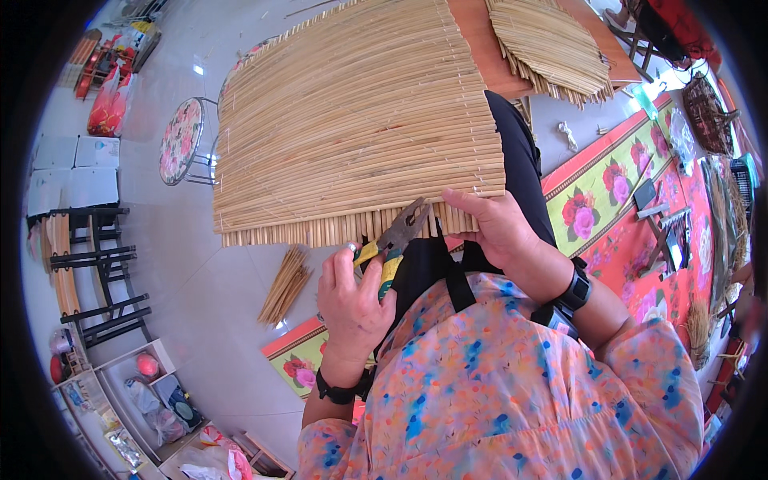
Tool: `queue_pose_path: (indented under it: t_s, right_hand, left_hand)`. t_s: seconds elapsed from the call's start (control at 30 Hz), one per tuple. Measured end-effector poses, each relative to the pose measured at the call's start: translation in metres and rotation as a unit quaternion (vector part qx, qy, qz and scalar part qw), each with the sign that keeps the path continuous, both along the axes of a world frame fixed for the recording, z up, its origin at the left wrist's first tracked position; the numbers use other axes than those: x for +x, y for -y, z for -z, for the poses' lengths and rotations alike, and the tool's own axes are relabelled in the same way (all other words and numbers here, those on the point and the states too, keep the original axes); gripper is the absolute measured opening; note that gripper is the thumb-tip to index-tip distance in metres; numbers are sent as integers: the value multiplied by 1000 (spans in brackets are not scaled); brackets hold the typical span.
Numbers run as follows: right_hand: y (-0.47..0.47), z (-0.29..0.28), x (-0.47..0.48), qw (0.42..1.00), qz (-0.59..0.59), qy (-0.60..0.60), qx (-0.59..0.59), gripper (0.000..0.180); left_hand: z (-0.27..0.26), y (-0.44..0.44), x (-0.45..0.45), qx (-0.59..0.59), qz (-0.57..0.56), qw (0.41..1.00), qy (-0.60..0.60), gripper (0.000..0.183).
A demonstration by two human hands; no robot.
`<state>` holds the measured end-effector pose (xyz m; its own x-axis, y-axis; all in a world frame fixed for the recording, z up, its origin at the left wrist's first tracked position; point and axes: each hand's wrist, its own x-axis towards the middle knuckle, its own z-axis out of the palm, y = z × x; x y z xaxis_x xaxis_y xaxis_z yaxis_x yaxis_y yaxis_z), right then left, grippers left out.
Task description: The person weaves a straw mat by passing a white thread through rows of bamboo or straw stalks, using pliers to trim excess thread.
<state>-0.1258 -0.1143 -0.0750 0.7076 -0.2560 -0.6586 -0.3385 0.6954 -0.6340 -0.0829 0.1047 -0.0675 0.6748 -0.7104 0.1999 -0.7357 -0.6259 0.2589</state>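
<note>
My left hand (357,294), with a ring on one finger, grips combination pliers (405,231) with yellow-and-green handles. The metal jaws lie over the near edge of a mat of thin reed-like stalks (354,120), bound with thin thread. Several short stalk ends (306,234) stick out crosswise beneath the mat's near edge. At the near right corner my right hand (501,228) holds the mat, thumb on top and fingers beneath, out of sight. Whether the jaws bite on a stalk or thread cannot be told.
Behind the mat, a wooden table (489,54) bears another stalk mat (555,45). A floral round stool (182,141) stands left of it. Loose stalks (285,288) lie below the mat. Left are black folding frames (108,258); a floral floor covering (624,234) spreads to the right.
</note>
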Motion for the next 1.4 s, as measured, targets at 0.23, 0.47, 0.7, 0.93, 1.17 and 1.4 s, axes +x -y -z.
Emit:
queue_pose_path:
  t_s: [0.23,0.47,0.7,0.93,1.17,1.4]
  right_hand:
    - [1,6,0,1000,0,1,-14,28]
    - [-6,13,3,997,19,-7,-75,28]
    - [-7,12,5,996,34,-30,-82,31]
    - [-3,17,7,994,32,-3,-107,36]
    - [-5,14,8,994,66,35,-82,33]
    - [-4,11,6,994,44,16,-100,38]
  left_hand:
    - [2,4,-2,12,3,1000,-6,37]
    - [12,0,0,-27,4,1000,-2,34]
    - [-4,-15,-6,-156,-11,986,64,31]
    - [-29,-14,37,-61,0,993,-96,30]
    - [-4,-80,29,-102,-69,974,-190,47]
    - [117,-191,-30,-145,-264,931,-204,44]
